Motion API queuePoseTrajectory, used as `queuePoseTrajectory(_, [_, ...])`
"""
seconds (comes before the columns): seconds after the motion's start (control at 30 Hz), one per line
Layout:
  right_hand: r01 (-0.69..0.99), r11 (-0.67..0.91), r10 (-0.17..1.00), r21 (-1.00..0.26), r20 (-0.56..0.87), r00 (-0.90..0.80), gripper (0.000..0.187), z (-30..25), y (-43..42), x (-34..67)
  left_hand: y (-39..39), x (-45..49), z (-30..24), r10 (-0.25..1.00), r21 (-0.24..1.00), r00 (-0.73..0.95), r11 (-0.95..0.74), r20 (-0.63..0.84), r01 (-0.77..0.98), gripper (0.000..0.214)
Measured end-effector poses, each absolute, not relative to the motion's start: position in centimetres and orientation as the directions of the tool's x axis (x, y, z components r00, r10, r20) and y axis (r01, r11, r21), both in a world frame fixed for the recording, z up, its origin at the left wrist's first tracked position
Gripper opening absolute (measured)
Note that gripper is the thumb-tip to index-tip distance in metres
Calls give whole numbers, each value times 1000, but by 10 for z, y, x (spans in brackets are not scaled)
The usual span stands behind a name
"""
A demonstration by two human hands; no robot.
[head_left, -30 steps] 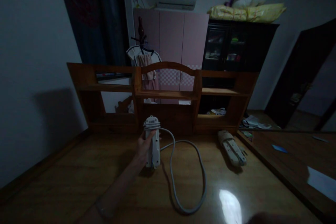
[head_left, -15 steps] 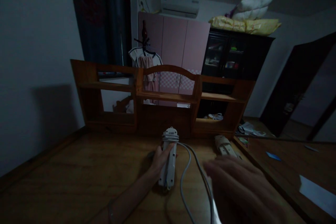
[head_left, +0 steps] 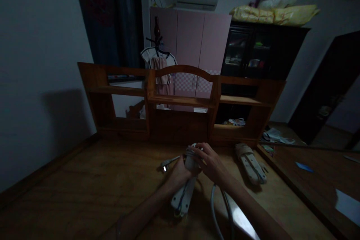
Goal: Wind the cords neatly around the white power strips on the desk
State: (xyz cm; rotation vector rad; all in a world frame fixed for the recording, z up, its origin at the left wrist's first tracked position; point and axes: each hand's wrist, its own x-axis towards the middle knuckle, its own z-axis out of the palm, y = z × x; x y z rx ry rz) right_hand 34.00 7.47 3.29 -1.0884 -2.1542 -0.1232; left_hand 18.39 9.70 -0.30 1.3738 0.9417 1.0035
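A white power strip (head_left: 184, 199) with a grey cord wound round its far end is tilted above the wooden desktop. My left hand (head_left: 180, 172) is closed round the middle of the strip. At the wound end, my right hand (head_left: 211, 162) has its fingers bent over the cord coils, partly hiding them. A loose loop of the cord (head_left: 214, 210) hangs below my right hand toward the near edge. The cord's plug (head_left: 165, 164) sticks out to the left of my left hand.
On the right of the desktop lies a second power strip (head_left: 251, 167) wrapped in its cord. A wooden shelf unit (head_left: 180, 101) stands along the back. Beyond a raised edge, a lower surface on the right holds a blue card (head_left: 304, 167) and white paper (head_left: 348, 206).
My right hand has moved from the near right up to the strip's far end and closed over the cord. The plug now shows at the left. The view has shifted slightly.
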Motion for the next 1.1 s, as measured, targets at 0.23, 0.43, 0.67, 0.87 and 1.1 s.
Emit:
queuePoseTrajectory(0.23, [688, 664, 658, -292, 665, -353, 35, 33, 72, 346, 100, 172, -15, 855, 992, 507, -73, 114, -100, 70])
queuePoseTrajectory(0.43, [437, 517, 807, -736, 590, 38, 42, 17, 75, 369, 93, 170, -13, 802, 949, 598, 197, -11, -248, 66])
queuePoseTrajectory(0.67, [22, 307, 936, -952, 297, -189, 41, -6, 81, 365, 90, 167, -8, 833, 856, 544, 350, -99, -379, 57])
queuePoseTrajectory(0.87, [296, 538, 843, -789, 506, -184, 29, -6, 75, 362, 105, 162, -21, 872, 858, 473, 337, -128, -388, 44])
queuePoseTrajectory(1.1, [611, 630, 763, -480, 529, -371, 43, 1, 68, 362, 115, 160, -28, 922, 852, 351, 313, -165, -419, 50])
